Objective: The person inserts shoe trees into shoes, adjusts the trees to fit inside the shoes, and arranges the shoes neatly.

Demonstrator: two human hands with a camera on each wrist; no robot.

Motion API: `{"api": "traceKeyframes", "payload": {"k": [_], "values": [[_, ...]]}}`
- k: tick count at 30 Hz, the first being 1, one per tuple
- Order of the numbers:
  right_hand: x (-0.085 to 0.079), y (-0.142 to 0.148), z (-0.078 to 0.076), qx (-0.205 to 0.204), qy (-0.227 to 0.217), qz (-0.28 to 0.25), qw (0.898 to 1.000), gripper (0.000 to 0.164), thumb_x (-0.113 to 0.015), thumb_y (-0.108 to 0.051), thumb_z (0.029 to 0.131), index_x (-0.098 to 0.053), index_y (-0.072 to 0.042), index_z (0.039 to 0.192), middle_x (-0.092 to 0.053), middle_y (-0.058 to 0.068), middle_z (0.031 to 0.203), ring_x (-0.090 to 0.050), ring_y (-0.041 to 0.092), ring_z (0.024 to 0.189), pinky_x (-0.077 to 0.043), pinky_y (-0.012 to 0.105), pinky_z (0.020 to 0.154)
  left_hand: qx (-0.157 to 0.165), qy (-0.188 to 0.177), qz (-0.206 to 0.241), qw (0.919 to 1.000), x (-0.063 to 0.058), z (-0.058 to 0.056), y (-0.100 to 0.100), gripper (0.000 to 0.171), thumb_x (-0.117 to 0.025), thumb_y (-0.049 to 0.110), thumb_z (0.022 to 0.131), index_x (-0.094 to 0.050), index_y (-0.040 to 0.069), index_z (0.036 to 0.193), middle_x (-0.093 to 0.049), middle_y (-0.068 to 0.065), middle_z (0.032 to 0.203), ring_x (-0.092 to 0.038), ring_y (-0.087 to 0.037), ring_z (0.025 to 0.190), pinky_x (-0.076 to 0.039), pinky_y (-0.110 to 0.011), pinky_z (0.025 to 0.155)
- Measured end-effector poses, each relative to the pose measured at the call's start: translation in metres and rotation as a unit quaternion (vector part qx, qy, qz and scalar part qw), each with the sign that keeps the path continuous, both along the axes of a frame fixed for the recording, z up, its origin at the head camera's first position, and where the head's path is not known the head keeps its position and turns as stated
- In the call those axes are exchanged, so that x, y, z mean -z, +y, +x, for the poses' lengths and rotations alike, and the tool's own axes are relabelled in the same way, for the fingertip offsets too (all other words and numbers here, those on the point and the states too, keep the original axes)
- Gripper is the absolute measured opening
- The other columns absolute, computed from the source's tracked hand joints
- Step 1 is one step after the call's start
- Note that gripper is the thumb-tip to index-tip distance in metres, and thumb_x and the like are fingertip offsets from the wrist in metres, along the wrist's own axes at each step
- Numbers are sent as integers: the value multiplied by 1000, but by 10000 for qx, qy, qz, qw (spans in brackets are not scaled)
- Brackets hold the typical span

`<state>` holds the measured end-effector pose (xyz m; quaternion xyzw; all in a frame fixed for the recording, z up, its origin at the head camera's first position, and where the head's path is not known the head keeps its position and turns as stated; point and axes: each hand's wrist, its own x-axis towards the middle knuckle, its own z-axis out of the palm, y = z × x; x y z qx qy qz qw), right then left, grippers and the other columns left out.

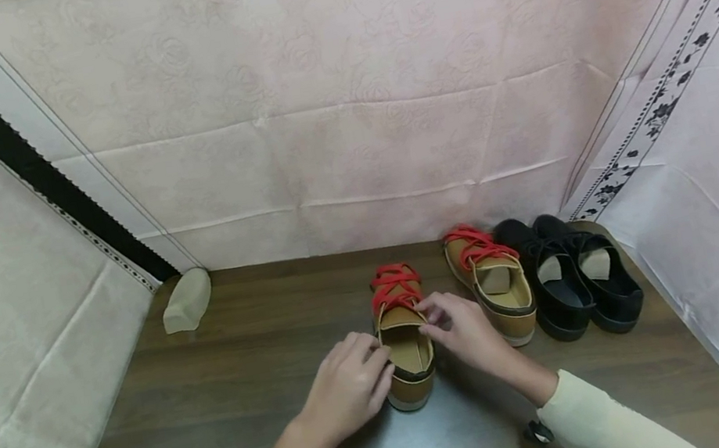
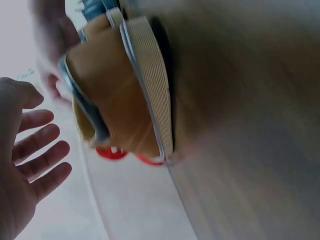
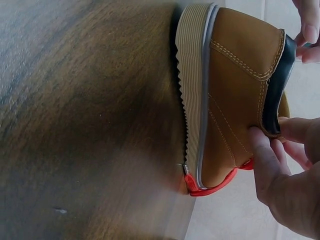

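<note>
A tan shoe (image 1: 410,390) with red laces (image 1: 396,289) stands on the wooden floor, its toe pointing away and its heel towards me. On its right side my right hand (image 1: 459,328) pinches the edge of the opening near the laces, thumb at the rim and a fingertip against the tan side (image 3: 240,95). My left hand (image 1: 348,380) is beside the opening on the left. In the left wrist view its fingers (image 2: 42,160) are loosely spread and apart from the shoe, holding nothing.
To the right stand a matching tan shoe (image 1: 517,320) with red laces and a pair of black shoes (image 1: 564,323). A pale, rounded block (image 1: 188,300) lies at the far left corner. Patterned cloth (image 1: 349,162) hangs behind the floor (image 1: 260,312) and along both sides.
</note>
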<state>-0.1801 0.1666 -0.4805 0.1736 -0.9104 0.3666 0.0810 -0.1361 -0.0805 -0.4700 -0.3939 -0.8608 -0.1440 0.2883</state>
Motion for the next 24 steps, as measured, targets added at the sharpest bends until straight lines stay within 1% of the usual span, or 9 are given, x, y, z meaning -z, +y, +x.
{"api": "traceKeyframes", "payload": {"k": [4,9,15,19,24], "values": [[-1,0,0,-24,-68,-4,10000,25,-84,-14,88,-73,-15,110,-65,-6,86,-66,9,82,-60,30,79,-196,13,112,9997,-4,-6,-16,18,-76,20,90,-78,8,103,-68,-4,99,-64,-18,90,-57,-31,69],[-1,1,-1,-78,-94,25,9999,25,-83,-14,88,-73,-16,110,-65,-6,86,-66,9,82,-59,30,79,-411,105,285,9987,-14,-13,-35,20,-77,17,87,-78,5,104,-70,-7,99,-65,-21,92,-58,-34,73],[0,1,-2,-85,-49,69,9999,25,-84,-14,88,-73,-17,110,-64,-8,85,-65,8,81,-59,30,78,-628,97,340,9974,-22,-19,-52,21,-76,18,90,-77,4,104,-72,-10,103,-67,-25,97,-60,-38,78],[0,1,-2,-89,-57,65,9999,25,-84,-14,88,-73,-17,110,-64,-8,85,-65,9,82,-59,30,78,-827,76,393,9958,-22,-23,-63,22,-77,18,89,-77,3,105,-72,-13,108,-69,-29,102,-60,-43,82],[1,1,-1,-93,-144,49,9998,25,-83,-15,88,-72,-18,110,-64,-8,85,-65,8,82,-59,29,79,-1217,-5,463,9915,-20,-29,-81,24,-78,17,89,-76,2,107,-71,-18,114,-68,-35,107,-59,-50,87]]}}
